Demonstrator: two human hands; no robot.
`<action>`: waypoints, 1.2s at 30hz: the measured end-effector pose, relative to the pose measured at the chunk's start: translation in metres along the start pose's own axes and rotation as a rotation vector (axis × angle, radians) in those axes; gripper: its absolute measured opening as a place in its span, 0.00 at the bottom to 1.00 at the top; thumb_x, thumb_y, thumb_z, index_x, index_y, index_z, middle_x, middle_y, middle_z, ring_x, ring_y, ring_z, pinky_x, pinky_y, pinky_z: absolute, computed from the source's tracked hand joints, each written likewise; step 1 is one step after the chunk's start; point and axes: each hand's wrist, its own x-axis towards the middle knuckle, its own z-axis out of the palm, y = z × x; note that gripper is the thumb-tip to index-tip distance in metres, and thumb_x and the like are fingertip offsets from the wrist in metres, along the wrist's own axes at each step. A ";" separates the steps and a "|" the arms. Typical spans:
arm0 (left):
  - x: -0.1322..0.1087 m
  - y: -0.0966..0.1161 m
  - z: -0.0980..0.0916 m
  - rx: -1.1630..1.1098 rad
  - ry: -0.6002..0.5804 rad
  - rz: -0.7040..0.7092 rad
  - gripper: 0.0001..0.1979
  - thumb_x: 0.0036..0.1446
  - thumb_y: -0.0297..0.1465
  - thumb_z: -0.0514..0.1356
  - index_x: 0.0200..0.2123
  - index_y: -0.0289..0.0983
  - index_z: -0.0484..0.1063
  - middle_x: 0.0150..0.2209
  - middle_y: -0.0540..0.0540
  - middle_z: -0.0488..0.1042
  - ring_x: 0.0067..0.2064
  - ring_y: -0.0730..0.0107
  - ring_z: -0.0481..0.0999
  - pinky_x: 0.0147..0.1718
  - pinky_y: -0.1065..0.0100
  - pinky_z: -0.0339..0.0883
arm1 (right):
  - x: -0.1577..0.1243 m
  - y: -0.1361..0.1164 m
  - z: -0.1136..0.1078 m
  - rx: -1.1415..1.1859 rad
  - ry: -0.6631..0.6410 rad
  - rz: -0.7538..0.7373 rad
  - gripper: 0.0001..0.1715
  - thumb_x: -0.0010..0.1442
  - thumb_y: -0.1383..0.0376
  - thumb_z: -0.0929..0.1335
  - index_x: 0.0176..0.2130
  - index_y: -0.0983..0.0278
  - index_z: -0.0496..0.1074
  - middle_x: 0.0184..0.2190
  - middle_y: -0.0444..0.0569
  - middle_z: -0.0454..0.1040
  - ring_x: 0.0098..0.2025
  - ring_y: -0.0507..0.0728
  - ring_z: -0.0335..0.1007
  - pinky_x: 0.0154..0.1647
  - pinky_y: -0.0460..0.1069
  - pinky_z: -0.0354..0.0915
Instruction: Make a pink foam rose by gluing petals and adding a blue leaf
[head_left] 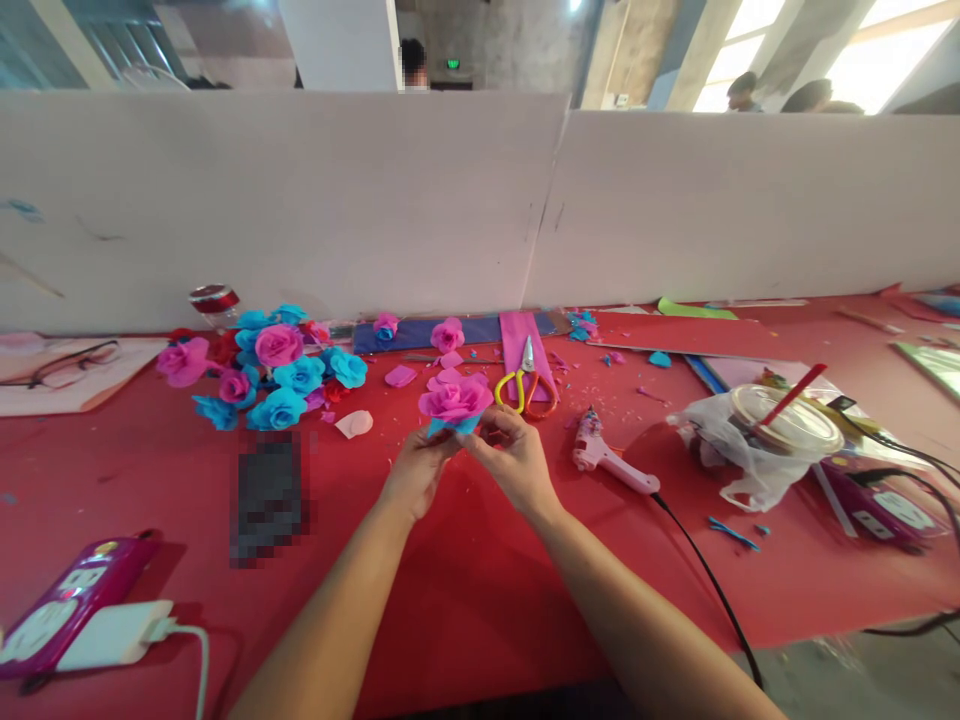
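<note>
Between my two hands, a pink paper flower (455,396) with blue lower petals is held above the red table. My left hand (421,468) is closed on its underside from the left. From the right, my right hand (516,458) pinches the blue base with thumb and fingers. Just beyond my right hand lie scissors (511,391) with one yellow and one orange handle, resting partly on a pink paper strip (517,335). Loose pink petals (400,376) and a smaller pink flower (448,334) lie behind the held one.
A bunch of paper flowers (279,346) stands back left, above a blurred dark object (268,495). To the right are a corded pink glue gun (611,465) and a lidded cup (795,420) with a straw. Power strips (97,580) sit at both sides; a white partition (300,200) closes the back.
</note>
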 end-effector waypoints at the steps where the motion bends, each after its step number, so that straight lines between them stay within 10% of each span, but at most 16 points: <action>1: 0.000 0.001 0.000 -0.002 0.034 0.013 0.09 0.34 0.31 0.71 0.24 0.38 0.76 0.26 0.49 0.77 0.36 0.65 0.74 0.44 0.63 0.62 | 0.000 0.001 0.001 0.017 -0.004 0.005 0.10 0.51 0.63 0.70 0.35 0.64 0.74 0.32 0.47 0.72 0.29 0.50 0.65 0.30 0.45 0.63; 19: 0.001 0.005 -0.004 0.085 0.261 0.140 0.08 0.36 0.31 0.70 0.24 0.37 0.78 0.23 0.51 0.76 0.30 0.71 0.71 0.36 0.68 0.62 | -0.004 0.018 0.018 0.145 -0.093 0.141 0.07 0.50 0.62 0.69 0.30 0.64 0.74 0.24 0.45 0.74 0.25 0.51 0.67 0.28 0.47 0.66; 36: 0.002 0.005 -0.008 0.164 0.154 0.101 0.09 0.39 0.31 0.68 0.28 0.37 0.79 0.27 0.48 0.78 0.32 0.67 0.74 0.38 0.66 0.63 | -0.006 0.022 0.020 0.140 -0.078 0.115 0.05 0.51 0.64 0.67 0.29 0.64 0.71 0.22 0.42 0.70 0.24 0.50 0.64 0.28 0.46 0.63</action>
